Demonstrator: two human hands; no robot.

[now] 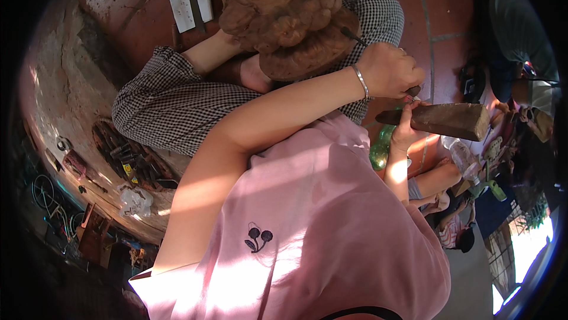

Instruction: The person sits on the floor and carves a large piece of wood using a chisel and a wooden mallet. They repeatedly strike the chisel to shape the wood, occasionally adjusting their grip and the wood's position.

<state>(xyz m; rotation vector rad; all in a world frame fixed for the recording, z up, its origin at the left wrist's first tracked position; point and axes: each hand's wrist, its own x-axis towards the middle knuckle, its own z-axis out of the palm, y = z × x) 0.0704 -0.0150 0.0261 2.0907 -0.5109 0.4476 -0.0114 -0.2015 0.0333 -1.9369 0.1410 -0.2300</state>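
Observation:
A large reddish-brown wood carving point(290, 15), cut into rounded lobes, lies at top centre against my legs in checked trousers. My left hand point(390, 71), with a metal bangle at its wrist, reaches across and is closed around a chisel point(354, 36). The chisel's dark blade points at the carving's right edge, and its handle end shows below my fist. Just below and right, my right hand point(407, 133) grips a wooden mallet point(452, 121), a tapered block with its wide end to the right. Mallet and chisel handle lie close together; I cannot tell whether they touch.
At left, a round tray point(118, 151) of several hand tools rests on a wooden surface near a clear plastic bag point(136, 201). A green bottle point(380, 154) stands by my right forearm. Another person point(458, 231) sits at lower right. A bicycle point(44, 193) is at far left.

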